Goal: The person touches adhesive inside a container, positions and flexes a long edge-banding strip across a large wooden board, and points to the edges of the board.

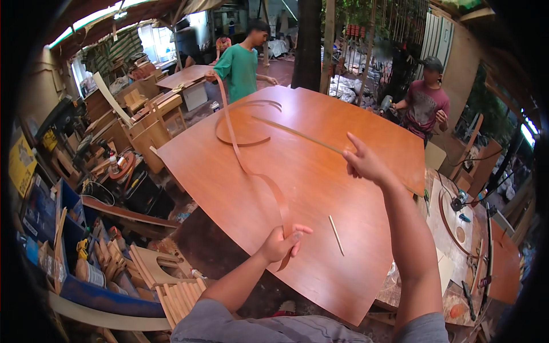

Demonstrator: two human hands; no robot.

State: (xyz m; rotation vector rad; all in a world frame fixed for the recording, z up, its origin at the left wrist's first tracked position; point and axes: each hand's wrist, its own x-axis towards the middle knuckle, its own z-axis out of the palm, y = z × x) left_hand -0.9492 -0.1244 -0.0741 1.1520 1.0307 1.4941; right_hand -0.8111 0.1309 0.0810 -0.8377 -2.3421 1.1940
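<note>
Brown strip [282,201] runs through my left hand [279,246], the thumb and fingers closed around it, with a short tail of it poking out just below the grip. From there it bends away, ahead and to the left of my grip, in one loose wave, and its far end rises to the hand of a co-worker [235,68] in a green shirt. Right under my grip is the near-left edge of the board [326,194], wide, reddish-brown and shiny.

Ahead and to the right of that grip is my right hand [366,163], over the board with its forefinger stretched out and the other fingers curled. The near end of a thin rod [297,134] meets those fingers; I cannot tell whether they pinch it. A curved band [240,143] lies well ahead of my left grip, beside the strip, and a short stick [336,235] lies on the board just to the grip's right.

Left of my grip, well apart from it, stands a blue crate [108,304] full of wood bits. Far ahead and right, another person [428,106] in a dark red shirt holds a tool [386,104].
</note>
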